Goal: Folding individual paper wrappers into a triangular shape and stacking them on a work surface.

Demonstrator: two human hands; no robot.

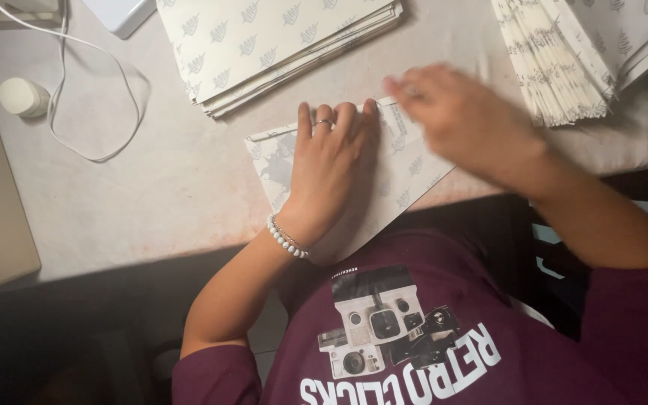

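**Flat palm pins a patterned sheet at the table's edge**

The person's left hand (329, 161) lies flat on a folded paper sheet (406, 176) printed with a pale leaf pattern, fingers straight and held close together, tips at the sheet's far fold. A ring sits on one finger and a white bead bracelet (288, 238) circles the wrist. The sheet rests on the pinkish table (166, 180) right in front of the person, its near corner hanging over the table's edge.

The right hand (463, 120) hovers over the sheet's upper right corner. It is smeared by motion, so whether its fingers are spread, curled or touching the paper cannot be told.

Beyond the hands lies a stack of sheets (279, 45) with the same pattern, cut off by the top of the view. To the right, a fanned bundle of folded papers (556, 64) is also partly out of view. A white cable (95, 90) loops at the left beside a small round white object (22, 96).
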